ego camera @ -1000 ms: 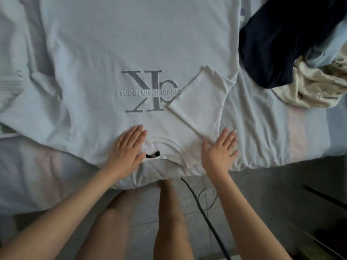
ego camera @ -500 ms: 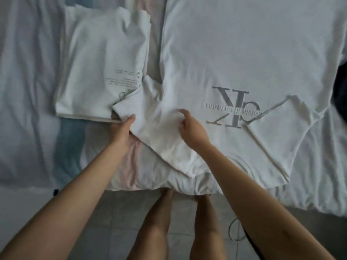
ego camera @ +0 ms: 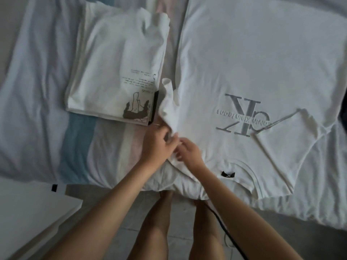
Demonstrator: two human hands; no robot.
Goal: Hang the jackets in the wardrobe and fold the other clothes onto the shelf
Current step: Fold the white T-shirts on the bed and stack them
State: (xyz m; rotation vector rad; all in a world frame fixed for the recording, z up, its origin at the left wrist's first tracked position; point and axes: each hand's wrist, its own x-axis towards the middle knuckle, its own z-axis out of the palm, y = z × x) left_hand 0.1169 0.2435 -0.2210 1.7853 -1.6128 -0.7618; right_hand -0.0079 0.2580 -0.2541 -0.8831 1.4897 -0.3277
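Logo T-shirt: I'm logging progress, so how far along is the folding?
Done: a folded printed T-shirt lies on the bed; the logo T-shirt has one sleeve folded in. In hand: left hand and right hand grip its other sleeve. Left: finishing the fold, shelving.

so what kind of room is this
Probably a bedroom: a striped bed sheet covers the surface, a white logo T-shirt is spread on it, apparently for folding, and a folded white T-shirt lies beside it.
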